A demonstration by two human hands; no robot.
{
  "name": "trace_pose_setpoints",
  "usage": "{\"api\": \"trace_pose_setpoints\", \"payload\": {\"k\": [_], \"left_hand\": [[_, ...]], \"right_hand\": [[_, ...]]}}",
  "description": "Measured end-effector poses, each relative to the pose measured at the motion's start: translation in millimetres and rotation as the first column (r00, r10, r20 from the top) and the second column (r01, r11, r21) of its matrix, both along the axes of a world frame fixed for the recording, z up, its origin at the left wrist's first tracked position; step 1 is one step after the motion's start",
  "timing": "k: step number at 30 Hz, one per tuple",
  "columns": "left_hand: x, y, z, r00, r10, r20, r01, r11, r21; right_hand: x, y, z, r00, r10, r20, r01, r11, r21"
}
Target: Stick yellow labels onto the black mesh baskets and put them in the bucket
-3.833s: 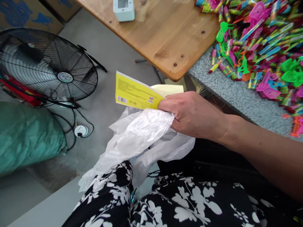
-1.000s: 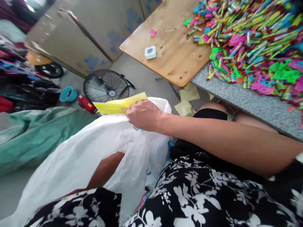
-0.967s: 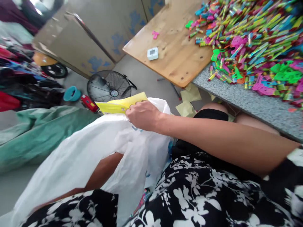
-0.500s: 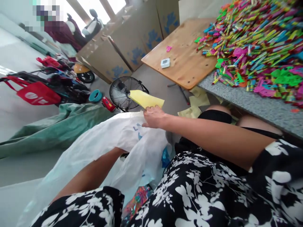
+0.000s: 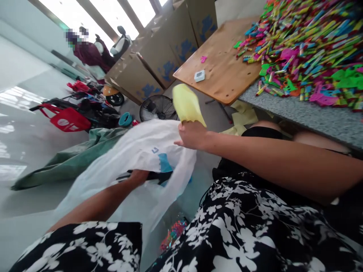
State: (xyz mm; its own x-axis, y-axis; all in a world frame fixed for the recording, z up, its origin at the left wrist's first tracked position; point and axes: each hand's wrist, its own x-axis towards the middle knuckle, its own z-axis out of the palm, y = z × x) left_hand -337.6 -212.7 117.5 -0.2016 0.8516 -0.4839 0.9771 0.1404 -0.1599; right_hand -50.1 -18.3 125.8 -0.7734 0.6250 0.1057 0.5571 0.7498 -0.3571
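My right hand (image 5: 193, 135) is closed round a yellow sheet (image 5: 185, 104), which looks like paper and sticks up above the fist, blurred by motion. Right beside that fist is the rim of a large white bag (image 5: 113, 151) with blue print; I cannot tell whether the hand also grips it. My left hand (image 5: 139, 176) reaches into the white bag's opening, and the bag's folds hide its fingers. Lower down, near my lap, shiny multicoloured pieces (image 5: 173, 235) show beside the bag.
A grey stone-topped table (image 5: 300, 113) at the right bears a heap of colourful plastic toys (image 5: 312, 56). A wooden board (image 5: 221, 75) holds a small white device (image 5: 199, 75). Yellow sheets (image 5: 245, 115) lie below. A floor fan (image 5: 155, 108), cardboard boxes (image 5: 159, 56) and green cloth (image 5: 68, 158) stand ahead.
My right hand has turned the yellow sheet from lying sideways to pointing up. My left hand has shifted within the bag, whose mouth gapes wider. The view has tilted slightly.
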Motion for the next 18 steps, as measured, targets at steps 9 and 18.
{"api": "trace_pose_setpoints", "payload": {"k": [9, 18], "left_hand": [[84, 8, 24.9, 0.982, -0.109, 0.154, 0.163, 0.902, -0.4], [76, 65, 162.1, 0.631, 0.53, 0.567, -0.158, 0.803, -0.574]], "right_hand": [[15, -1, -13, 0.992, 0.111, 0.055, -0.099, 0.978, -0.183], [91, 45, 0, 0.995, -0.088, -0.039, 0.079, 0.979, -0.189]]}}
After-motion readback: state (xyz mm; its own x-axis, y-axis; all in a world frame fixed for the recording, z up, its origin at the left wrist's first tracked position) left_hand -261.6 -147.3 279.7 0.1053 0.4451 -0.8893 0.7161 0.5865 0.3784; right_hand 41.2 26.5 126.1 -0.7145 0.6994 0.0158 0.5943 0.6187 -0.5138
